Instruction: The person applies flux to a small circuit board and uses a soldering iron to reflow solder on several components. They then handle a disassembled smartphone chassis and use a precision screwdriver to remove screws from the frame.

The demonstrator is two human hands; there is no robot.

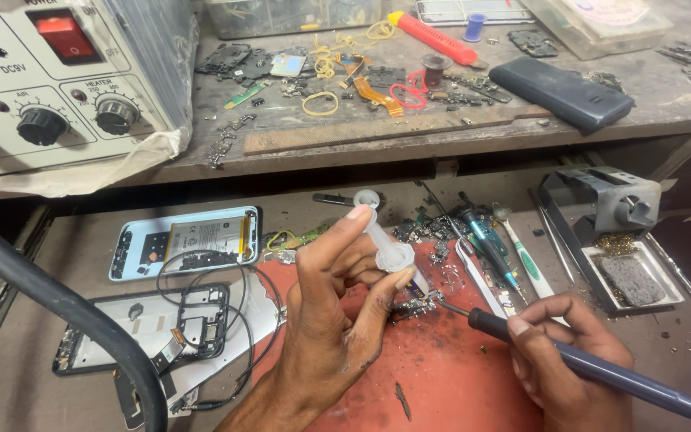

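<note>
My left hand [337, 312] holds a small clear plastic syringe [384, 240] tilted, with the index finger on its plunger top and the thumb under its barrel. Its tip points down at a small circuit part [414, 306] on the red mat [441, 376]. My right hand [571, 360] grips a dark blue soldering iron [601, 370] like a pen, and the iron's tip [446, 306] touches or nearly touches the same part.
An opened blue phone back [184, 242] and a phone frame with cables [144, 328] lie left. A rework station [57, 80] with a thick black hose [57, 304] stands at far left. Tweezers, a toothbrush and a soldering stand [613, 232] sit right. A cluttered shelf [409, 120] runs behind.
</note>
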